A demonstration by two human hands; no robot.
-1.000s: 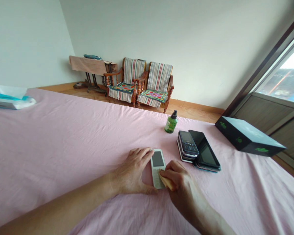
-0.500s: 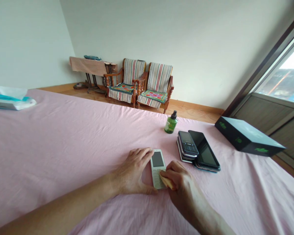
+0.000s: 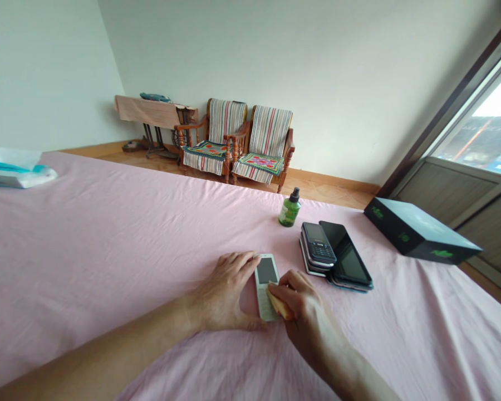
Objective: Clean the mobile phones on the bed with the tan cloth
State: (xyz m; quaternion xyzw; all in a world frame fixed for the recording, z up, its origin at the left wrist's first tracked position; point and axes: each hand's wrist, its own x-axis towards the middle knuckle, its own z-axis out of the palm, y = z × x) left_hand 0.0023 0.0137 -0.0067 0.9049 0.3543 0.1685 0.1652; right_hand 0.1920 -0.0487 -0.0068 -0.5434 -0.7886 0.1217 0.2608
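Observation:
A white keypad mobile phone lies face up on the pink sheet, its dark screen at the far end. My left hand grips it from the left, fingertips at the top left corner and thumb at the near end. In my right hand a folded yellowish cloth is pinched and pressed on the phone's keypad, hiding part of the keys. Just to the right, a stack of keypad phones rests beside a stack topped by a black touchscreen device.
Behind the stacks stands a green bottle with a black top. A black box with green lettering lies at the right, a tissue pack at the far left. Beyond the sheet's edge are two wooden chairs and a cloth-covered table.
My right hand has moved the cloth slightly up the keypad, toward the screen. My left hand keeps its grip on the phone. The whole view has shifted a little.

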